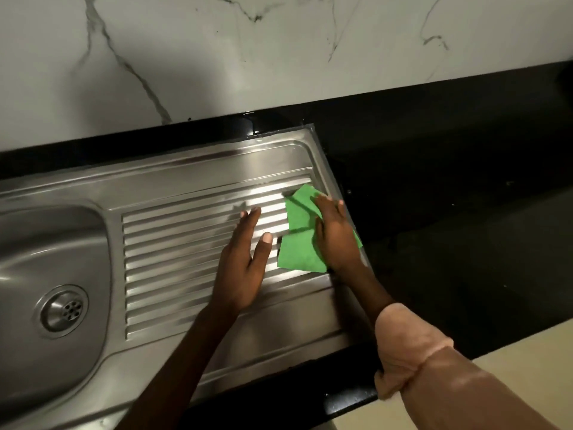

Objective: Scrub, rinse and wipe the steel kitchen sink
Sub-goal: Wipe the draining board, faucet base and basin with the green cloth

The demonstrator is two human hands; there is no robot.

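Wiping step: right hand (pixel 336 234) presses a green cloth (pixel 297 243) flat at the drainboard's (pixel 186 243) three-o'clock edge, left hand (pixel 245 259) spread alongside; next likely calls for strokes toward nine o'clock.

White grey-veined marble wall (pixel 279 57) rises behind a glossy black countertop (pixel 449 181), dimly lit

A white marble-veined wall (pixel 279 57) rises behind the black countertop (pixel 449 181).

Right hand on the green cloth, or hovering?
Touching. The head view shows the right hand lying flat on the green cloth, fingers straight, pressing it onto the ribbed drainboard with no gap visible between palm and cloth.
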